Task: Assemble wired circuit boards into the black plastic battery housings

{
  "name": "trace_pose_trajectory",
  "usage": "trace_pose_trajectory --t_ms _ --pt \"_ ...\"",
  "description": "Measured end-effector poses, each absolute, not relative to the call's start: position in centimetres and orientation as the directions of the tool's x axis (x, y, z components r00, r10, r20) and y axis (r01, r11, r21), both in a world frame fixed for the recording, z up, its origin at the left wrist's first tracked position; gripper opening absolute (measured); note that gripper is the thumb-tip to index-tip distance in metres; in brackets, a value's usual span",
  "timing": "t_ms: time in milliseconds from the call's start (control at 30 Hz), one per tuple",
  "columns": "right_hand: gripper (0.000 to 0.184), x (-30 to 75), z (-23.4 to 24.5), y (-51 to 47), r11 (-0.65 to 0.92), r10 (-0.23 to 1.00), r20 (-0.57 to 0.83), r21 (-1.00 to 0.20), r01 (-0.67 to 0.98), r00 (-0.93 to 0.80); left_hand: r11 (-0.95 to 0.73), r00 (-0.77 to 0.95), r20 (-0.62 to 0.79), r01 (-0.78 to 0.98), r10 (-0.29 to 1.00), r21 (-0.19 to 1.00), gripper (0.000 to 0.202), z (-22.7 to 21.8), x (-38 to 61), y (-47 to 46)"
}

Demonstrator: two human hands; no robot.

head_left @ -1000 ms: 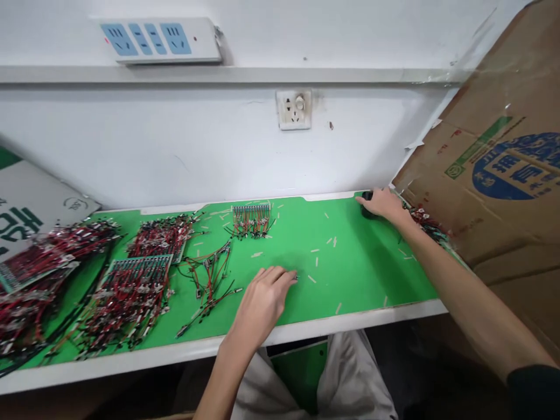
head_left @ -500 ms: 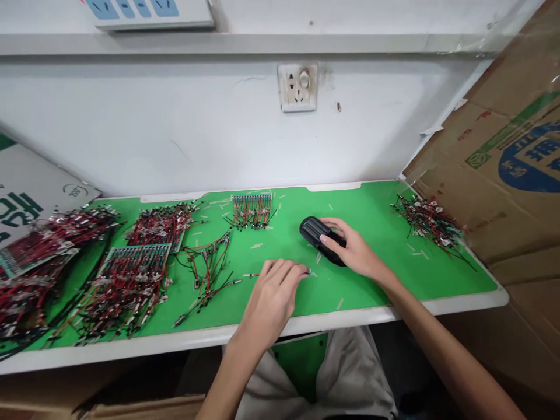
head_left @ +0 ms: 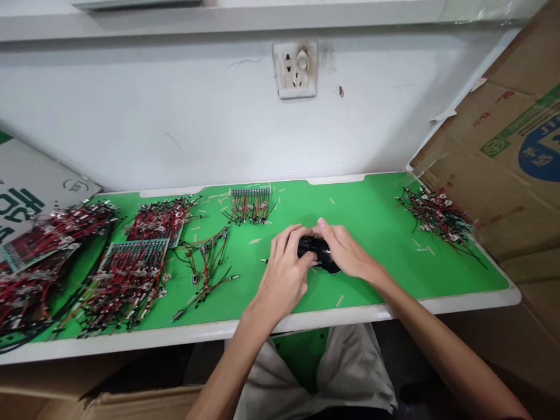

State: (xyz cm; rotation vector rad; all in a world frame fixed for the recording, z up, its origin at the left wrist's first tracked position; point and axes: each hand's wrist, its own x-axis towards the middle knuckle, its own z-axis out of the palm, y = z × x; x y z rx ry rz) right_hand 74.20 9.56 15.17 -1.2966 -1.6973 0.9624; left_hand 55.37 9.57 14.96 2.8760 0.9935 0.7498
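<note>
My right hand [head_left: 352, 256] is wrapped round a black oblong plastic device [head_left: 322, 254], its thumb up along the far side. My left hand [head_left: 284, 271] is closed against the device's left end, thumb and fingers pinched there. A short wired part [head_left: 264, 261] pokes out to the left from behind the left hand; the rest of it is hidden by the fingers. Left of my hands, several loose wired pieces [head_left: 205, 262] lie on the green mat [head_left: 367, 204]. A small circuit board strip with red wires [head_left: 250, 204] lies farther back.
Heaps of wired boards [head_left: 131, 286] cover the left side, beside a printed white box [head_left: 26, 192]. Another pile of wired parts [head_left: 435, 216] lies at the right, by a cardboard sheet [head_left: 494, 192]. Pale slivers [head_left: 340, 301] are scattered about. A wall socket [head_left: 296, 70] is behind.
The black device has come down and left in my right hand and been tipped over. My left hand has closed in on it, with the wired part moving along. The view has tilted slightly downward.
</note>
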Motion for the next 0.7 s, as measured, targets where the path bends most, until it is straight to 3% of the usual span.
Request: trace_pose_trajectory --t_ms 500,700 --pt "0.072 74.0 15.9 9.4 0.297 0.947 0.228 -0.890 0.346 -0.226 -0.811 0.729 0.363 0.560 0.580 0.171 0.030 15.7 56.0 10.2" --pt "0.075 73.9 16.0 9.3 0.249 0.963 0.177 -0.874 0.417 -0.205 -0.818 0.760 0.304 0.550 0.574 0.169 0.022 15.9 56.1 10.8"
